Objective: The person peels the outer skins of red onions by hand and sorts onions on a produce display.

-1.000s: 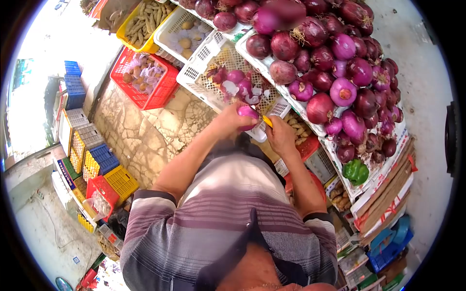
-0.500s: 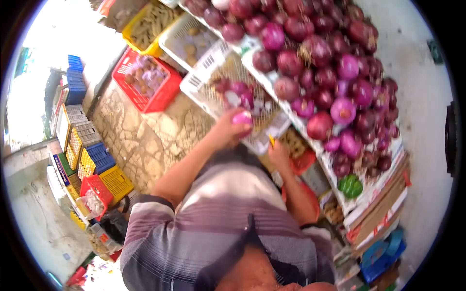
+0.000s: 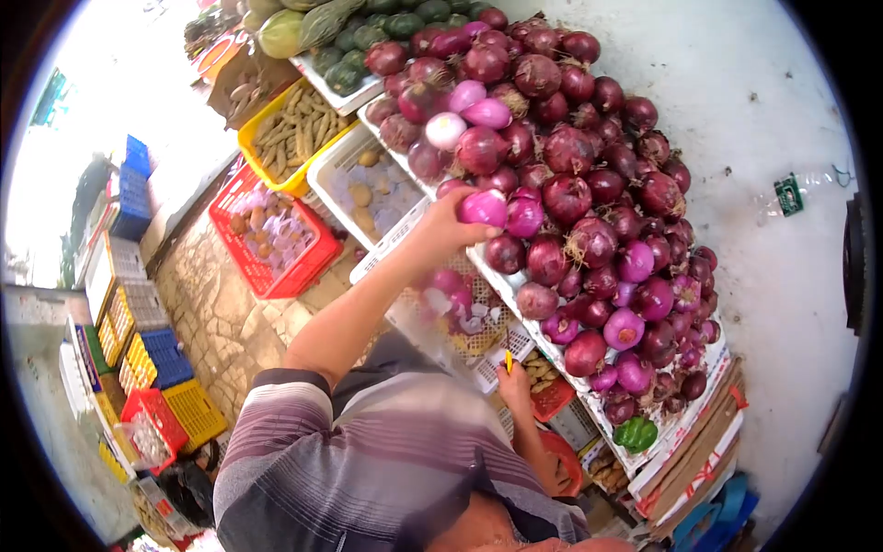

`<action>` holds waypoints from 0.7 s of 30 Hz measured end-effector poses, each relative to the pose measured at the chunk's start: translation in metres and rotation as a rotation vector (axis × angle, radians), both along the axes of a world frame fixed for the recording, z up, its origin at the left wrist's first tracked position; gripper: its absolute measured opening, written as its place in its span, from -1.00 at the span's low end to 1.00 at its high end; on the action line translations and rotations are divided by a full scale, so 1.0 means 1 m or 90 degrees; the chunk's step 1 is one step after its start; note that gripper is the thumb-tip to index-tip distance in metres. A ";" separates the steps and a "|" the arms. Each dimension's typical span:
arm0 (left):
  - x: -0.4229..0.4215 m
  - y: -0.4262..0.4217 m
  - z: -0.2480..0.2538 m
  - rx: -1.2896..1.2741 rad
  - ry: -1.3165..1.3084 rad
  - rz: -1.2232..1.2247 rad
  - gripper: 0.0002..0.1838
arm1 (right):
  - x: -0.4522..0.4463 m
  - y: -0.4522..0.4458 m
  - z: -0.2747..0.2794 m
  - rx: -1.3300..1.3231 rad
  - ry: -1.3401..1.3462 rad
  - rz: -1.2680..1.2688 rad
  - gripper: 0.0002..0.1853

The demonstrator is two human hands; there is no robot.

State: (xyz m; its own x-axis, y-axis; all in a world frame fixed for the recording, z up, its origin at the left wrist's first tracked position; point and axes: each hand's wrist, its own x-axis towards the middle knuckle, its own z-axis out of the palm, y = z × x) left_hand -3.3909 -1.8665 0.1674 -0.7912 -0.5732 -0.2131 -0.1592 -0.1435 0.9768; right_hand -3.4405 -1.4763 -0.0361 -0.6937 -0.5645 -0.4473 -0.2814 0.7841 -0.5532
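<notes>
My left hand reaches to the near edge of the red onion pile, its fingers closed around a peeled, bright purple onion. Another smooth purple onion lies beside it. Lower down, my right hand is closed around a small yellow knife with a thin blade pointing up. Beneath my left forearm, a white crate holds several onions and loose skins. A peeled white onion sits farther up the pile.
A red crate, a yellow crate of finger-shaped roots and a white crate of potato-like produce stand left of the onions. Green squashes lie at the far end. A green pepper rests at the near corner.
My left hand has moved forward from over the white crate to the pile, still holding the onion. My right hand keeps the knife low. The view has shifted, showing more of the far end.
</notes>
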 end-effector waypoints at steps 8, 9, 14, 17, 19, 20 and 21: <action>-0.106 -0.018 -0.028 -0.491 0.000 0.041 -0.23 | 0.026 -0.006 -0.035 -0.062 0.008 -0.158 -0.73; -0.104 -0.017 -0.027 -0.473 0.047 0.051 -0.32 | 0.030 -0.004 -0.040 -0.072 0.021 -0.168 -0.73; -0.081 -0.016 -0.040 -0.436 0.067 0.089 -0.46 | 0.046 -0.007 -0.018 -0.082 -0.026 -0.254 -0.75; -0.076 -0.016 -0.052 -0.323 0.049 0.110 -0.55 | 0.048 -0.005 -0.022 -0.102 -0.007 -0.247 -0.77; -0.074 -0.017 -0.060 -0.294 0.046 0.114 -0.56 | 0.046 -0.006 -0.016 -0.118 -0.028 -0.230 -0.78; -0.073 -0.019 -0.063 -0.281 0.045 0.117 -0.57 | 0.045 -0.005 -0.014 -0.138 -0.042 -0.214 -0.78; -0.070 -0.020 -0.062 -0.282 0.034 0.121 -0.58 | 0.045 -0.005 -0.011 -0.157 -0.055 -0.199 -0.78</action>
State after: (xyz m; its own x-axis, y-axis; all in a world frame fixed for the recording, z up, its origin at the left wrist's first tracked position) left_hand -3.4613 -1.8867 0.1059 -0.6670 -0.7349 0.1225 -0.1182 0.2666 0.9565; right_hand -3.3952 -1.4813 -0.0471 -0.8146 -0.4303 -0.3890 0.0051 0.6654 -0.7465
